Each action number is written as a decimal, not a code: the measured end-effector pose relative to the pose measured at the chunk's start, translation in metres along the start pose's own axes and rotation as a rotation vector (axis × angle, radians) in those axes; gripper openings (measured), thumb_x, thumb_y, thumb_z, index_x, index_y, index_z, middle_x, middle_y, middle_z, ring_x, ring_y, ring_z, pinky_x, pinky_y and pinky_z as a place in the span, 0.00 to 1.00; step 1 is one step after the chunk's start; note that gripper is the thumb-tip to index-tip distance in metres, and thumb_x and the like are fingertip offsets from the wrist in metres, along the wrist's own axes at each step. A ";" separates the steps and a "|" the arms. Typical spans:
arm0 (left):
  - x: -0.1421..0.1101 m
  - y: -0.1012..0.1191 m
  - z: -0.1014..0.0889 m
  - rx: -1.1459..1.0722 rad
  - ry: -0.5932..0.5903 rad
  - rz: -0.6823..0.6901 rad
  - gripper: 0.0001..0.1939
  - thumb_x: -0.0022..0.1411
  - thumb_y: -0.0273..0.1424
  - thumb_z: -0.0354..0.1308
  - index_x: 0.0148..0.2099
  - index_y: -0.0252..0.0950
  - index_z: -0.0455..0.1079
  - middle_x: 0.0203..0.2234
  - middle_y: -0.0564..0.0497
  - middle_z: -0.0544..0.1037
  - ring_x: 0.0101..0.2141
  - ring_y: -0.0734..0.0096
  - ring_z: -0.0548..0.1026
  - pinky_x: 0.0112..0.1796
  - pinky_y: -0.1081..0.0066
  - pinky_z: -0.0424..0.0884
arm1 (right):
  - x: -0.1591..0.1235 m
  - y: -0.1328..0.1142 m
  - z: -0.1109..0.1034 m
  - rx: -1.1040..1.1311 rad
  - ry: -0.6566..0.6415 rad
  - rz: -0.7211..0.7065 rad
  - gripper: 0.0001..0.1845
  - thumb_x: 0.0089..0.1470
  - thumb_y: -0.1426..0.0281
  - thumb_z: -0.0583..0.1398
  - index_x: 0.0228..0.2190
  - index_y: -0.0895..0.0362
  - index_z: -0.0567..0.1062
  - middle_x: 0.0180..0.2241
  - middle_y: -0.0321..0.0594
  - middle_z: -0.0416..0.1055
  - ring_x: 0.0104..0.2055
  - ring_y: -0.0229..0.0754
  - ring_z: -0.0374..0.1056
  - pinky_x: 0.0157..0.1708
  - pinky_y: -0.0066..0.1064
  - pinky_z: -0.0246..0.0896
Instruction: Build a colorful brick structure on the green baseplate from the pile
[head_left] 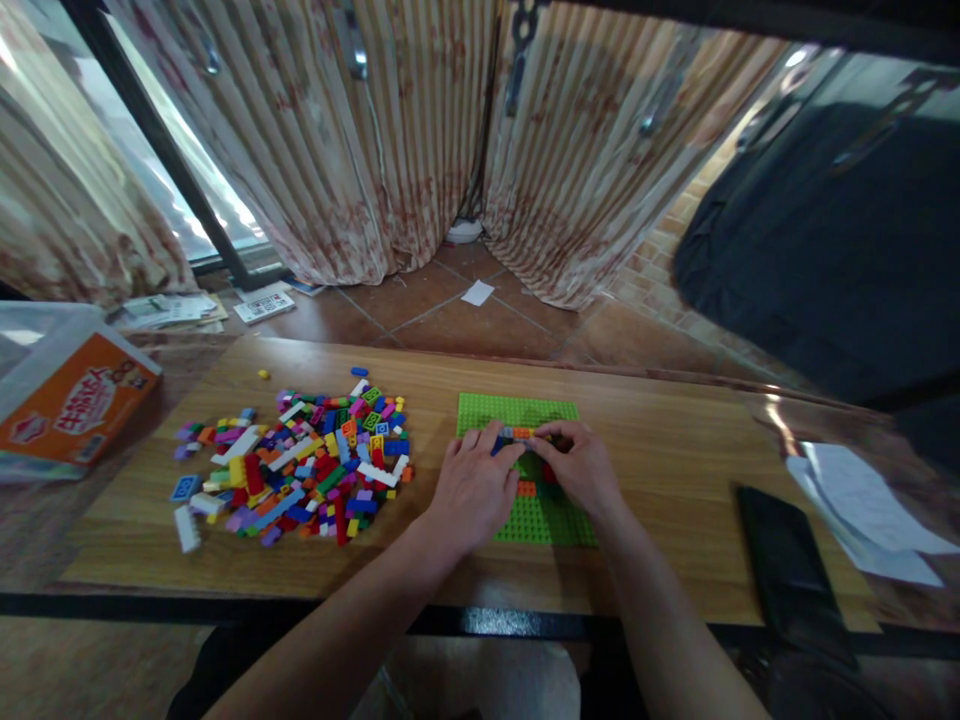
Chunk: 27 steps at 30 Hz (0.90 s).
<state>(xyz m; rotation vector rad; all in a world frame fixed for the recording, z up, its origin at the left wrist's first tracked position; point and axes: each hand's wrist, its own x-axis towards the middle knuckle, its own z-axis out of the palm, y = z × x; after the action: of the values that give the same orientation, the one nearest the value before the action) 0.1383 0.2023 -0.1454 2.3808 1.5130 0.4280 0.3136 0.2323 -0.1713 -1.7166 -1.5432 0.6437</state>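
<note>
Green baseplate (517, 410) lies beneath the fingers (471, 442).

A see-through plastic bin (79, 390) with an orange label sits by the left end of the wooden counter (675, 450). Beyond, striped curtains (405, 130) (blotched reddish) hang toward a tiled floor (409, 310), where a white slip (478, 292) lies. At the right are a black case (795, 565), loose papers (870, 500) and dark fabric (840, 230).

Cream-striped, rust-patterned fabric curtains (405, 130) hang at twelve o'clock above reddish-brown floor tiles (420, 300); bright, black-framed glass (139, 165) stands at ten o'clock
</note>
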 end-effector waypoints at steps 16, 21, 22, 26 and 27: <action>-0.002 -0.001 0.004 -0.006 0.036 0.016 0.18 0.67 0.31 0.52 0.58 0.43 0.69 0.61 0.44 0.66 0.54 0.51 0.67 0.52 0.49 0.66 | -0.002 -0.001 0.004 -0.010 0.040 -0.023 0.15 0.48 0.56 0.63 0.28 0.54 0.79 0.31 0.41 0.73 0.30 0.41 0.65 0.34 0.36 0.63; -0.002 -0.001 0.004 -0.002 0.020 0.000 0.18 0.66 0.31 0.53 0.58 0.44 0.70 0.61 0.45 0.65 0.54 0.52 0.67 0.53 0.49 0.66 | -0.002 0.000 0.005 -0.017 0.043 -0.018 0.14 0.48 0.57 0.63 0.28 0.55 0.79 0.31 0.42 0.73 0.31 0.42 0.66 0.35 0.36 0.62; -0.002 -0.001 0.004 0.003 0.020 0.000 0.18 0.66 0.31 0.53 0.58 0.44 0.70 0.61 0.45 0.65 0.54 0.52 0.67 0.53 0.49 0.66 | -0.001 0.000 0.006 -0.020 0.043 -0.015 0.14 0.48 0.57 0.63 0.28 0.55 0.79 0.31 0.42 0.73 0.31 0.42 0.66 0.35 0.36 0.62; -0.001 -0.001 0.005 0.010 0.036 0.013 0.18 0.67 0.31 0.52 0.57 0.44 0.71 0.60 0.45 0.66 0.54 0.52 0.68 0.52 0.50 0.66 | -0.002 0.001 0.006 -0.025 0.045 -0.032 0.13 0.49 0.58 0.62 0.28 0.55 0.79 0.31 0.42 0.73 0.31 0.42 0.66 0.36 0.37 0.62; -0.001 -0.001 0.005 0.008 0.040 0.014 0.18 0.67 0.31 0.52 0.57 0.44 0.71 0.60 0.45 0.66 0.53 0.52 0.68 0.52 0.50 0.67 | -0.002 0.001 0.007 -0.022 0.046 -0.044 0.13 0.49 0.58 0.62 0.28 0.55 0.79 0.32 0.42 0.72 0.32 0.42 0.66 0.36 0.37 0.62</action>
<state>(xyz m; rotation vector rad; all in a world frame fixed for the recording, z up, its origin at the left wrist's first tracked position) 0.1387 0.2010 -0.1504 2.4047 1.5182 0.4755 0.3088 0.2311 -0.1765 -1.6971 -1.5569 0.5631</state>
